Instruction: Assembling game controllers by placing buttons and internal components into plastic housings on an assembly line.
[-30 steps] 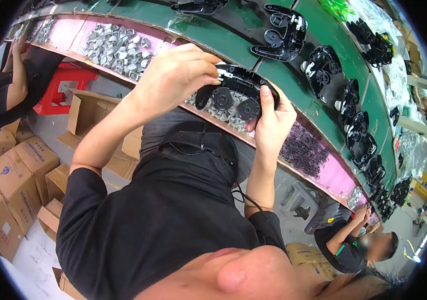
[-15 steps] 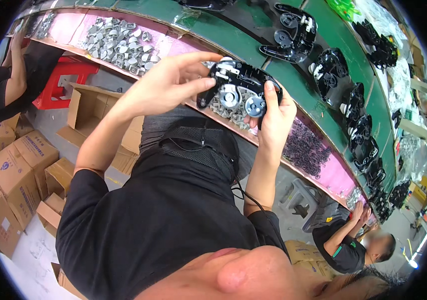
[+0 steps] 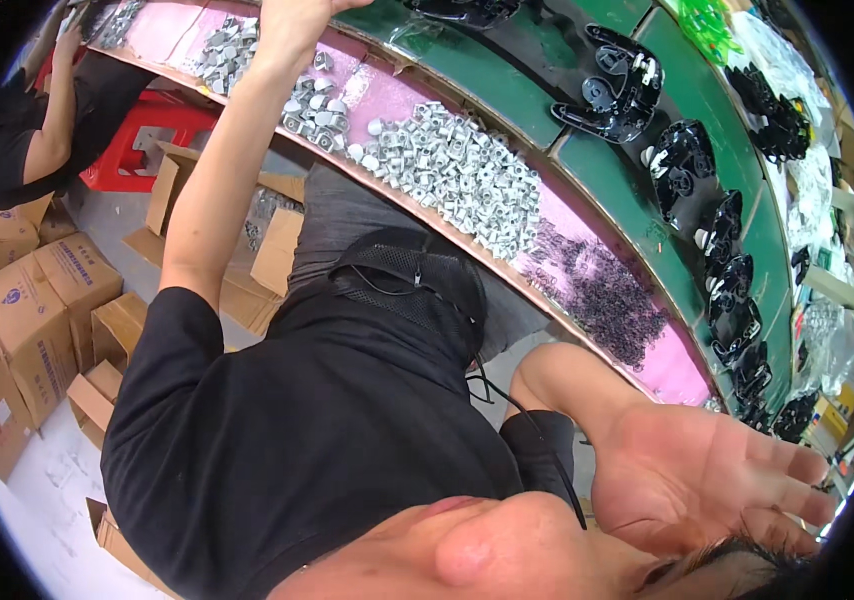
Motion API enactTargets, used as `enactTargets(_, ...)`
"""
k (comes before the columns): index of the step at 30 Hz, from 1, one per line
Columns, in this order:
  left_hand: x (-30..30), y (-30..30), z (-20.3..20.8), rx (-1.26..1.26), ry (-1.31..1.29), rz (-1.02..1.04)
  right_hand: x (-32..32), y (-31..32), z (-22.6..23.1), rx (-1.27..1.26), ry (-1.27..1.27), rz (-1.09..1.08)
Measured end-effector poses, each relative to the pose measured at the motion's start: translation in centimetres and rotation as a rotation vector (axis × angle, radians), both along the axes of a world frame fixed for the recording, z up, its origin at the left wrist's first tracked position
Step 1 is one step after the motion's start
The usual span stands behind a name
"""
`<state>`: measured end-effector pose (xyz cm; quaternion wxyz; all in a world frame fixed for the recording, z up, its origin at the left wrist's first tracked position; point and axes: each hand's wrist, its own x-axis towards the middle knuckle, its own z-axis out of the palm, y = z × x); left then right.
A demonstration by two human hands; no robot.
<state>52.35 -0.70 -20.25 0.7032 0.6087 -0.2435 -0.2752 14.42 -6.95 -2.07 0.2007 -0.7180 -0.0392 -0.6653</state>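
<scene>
My left hand reaches up to the top edge, past the far side of the pink strip. Most of its fingers lie outside the picture, so what they hold, if anything, is hidden. Right of it, a black game controller shell is partly cut off by the top edge. My right hand is raised at the lower right, palm showing, fingers stretched and slightly bent, with nothing in it. Between my arms, a heap of small grey plastic parts lies on the pink strip, beside a pile of tiny black parts.
Several black controller shells, one of them upper right, line the green table. Clear plastic bags lie beyond. Cardboard boxes and a red stool stand on the left, near another person's arm.
The controller shell that both hands held has left them. My left hand has moved up to the top edge; my right hand has swung down and right, its fingers opening.
</scene>
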Motion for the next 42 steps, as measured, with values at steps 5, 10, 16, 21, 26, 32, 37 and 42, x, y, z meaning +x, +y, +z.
enactTargets(5, 0.0, -0.7, -0.3, 0.062, 0.01, 0.004, -0.1, 0.8, 0.7, 0.009, 0.39, -0.306)
enactTargets(10, -1.9, 3.5, -0.8, 0.562, -0.394, -0.26, 0.8, -0.9, 0.2, -0.005, 0.325, -0.317)
enactTargets(16, -4.7, 4.3, -1.2, 0.85, -0.976, -0.588, 6.9, 0.9, 0.7, 0.325, -0.799, 0.652)
enactTargets(21, -3.4, 4.1, -1.5, 0.985, -1.138, -0.584, 5.1, 0.2, 0.5, 0.347, -0.764, 0.614)
enactTargets(26, -3.1, 4.9, -2.0, 0.983, -1.216, -0.582, 0.6, -1.0, 0.3, 0.009, 0.481, -0.261)
enactTargets(32, -2.5, 5.6, -3.5, 1.063, -1.2, -0.606, -0.4, -2.3, -1.9, 0.134, -0.137, -0.268)
enactTargets(37, -2.6, 4.7, -3.2, 0.916, -1.17, -0.504, -1.7, 0.2, -8.3, 0.673, 0.587, -0.689)
enactTargets(42, -3.7, 3.9, -2.2, 0.824, -1.167, -0.502, -3.9, -1.1, -17.8, 0.654, 1.308, -0.653)
